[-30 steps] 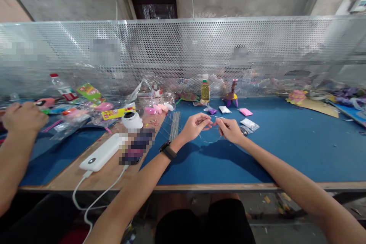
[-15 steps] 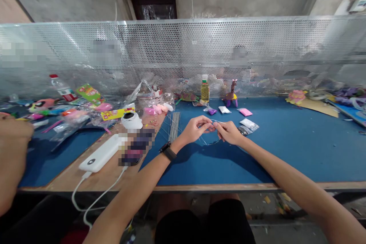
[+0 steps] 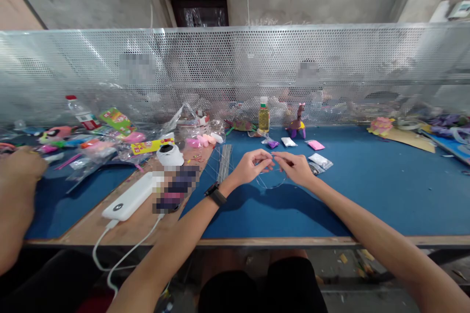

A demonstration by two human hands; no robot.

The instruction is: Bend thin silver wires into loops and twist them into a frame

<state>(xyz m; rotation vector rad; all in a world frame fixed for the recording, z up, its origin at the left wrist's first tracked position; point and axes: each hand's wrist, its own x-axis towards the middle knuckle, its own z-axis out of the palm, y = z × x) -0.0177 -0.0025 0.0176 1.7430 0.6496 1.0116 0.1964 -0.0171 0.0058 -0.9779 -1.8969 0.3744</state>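
A thin silvery wire (image 3: 272,188), bent into a loop, hangs between my hands above the blue table mat. My left hand (image 3: 253,165), with a dark watch on its wrist, pinches the wire between thumb and fingers. Close against it, my right hand (image 3: 294,167) grips the wire with its fingertips. Left of my hands lies a bundle of straight thin wires (image 3: 224,162). Small packets sit just beyond: purple (image 3: 272,144), white (image 3: 288,142) and pink (image 3: 315,145). A further white packet (image 3: 320,160) lies beside my right hand, partly over a dark item.
A power bank (image 3: 132,195) and a phone (image 3: 176,188) lie on the wooden strip at left, joined by a white cable. A bottle of yellow liquid (image 3: 263,116) and a clay animal figure (image 3: 298,124) stand before the perforated metal screen (image 3: 249,73). Another person's arm (image 3: 16,205) reaches in at far left.
The fingertips of my right hand have shifted slightly up along the wire, and the loop hangs a little lower and wider. At far left, the other person's hand has moved slightly.
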